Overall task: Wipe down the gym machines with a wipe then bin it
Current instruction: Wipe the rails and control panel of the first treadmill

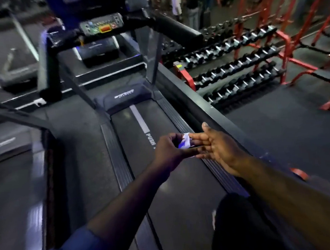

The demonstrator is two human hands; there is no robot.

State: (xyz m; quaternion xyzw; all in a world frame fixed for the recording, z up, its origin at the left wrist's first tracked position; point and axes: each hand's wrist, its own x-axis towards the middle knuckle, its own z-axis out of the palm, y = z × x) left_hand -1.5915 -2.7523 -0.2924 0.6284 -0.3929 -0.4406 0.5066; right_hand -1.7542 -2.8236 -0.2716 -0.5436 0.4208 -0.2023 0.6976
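My left hand (169,150) pinches the crumpled wipe (185,142), mostly hidden; my right hand (216,147) touches it with straight fingers above the treadmill (163,164).

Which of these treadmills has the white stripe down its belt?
The middle treadmill, under the wipe: its belt carries a white stripe and the word PUSH. The left neighbour shows only a faint logo.

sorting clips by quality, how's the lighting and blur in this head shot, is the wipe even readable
Head view: dim, bluish cast; the wipe is a small pale patch between the left hand and right hand, soft but readable; the treadmill console and left edge smear with motion blur; the wide lens bows the dumbbell rack.
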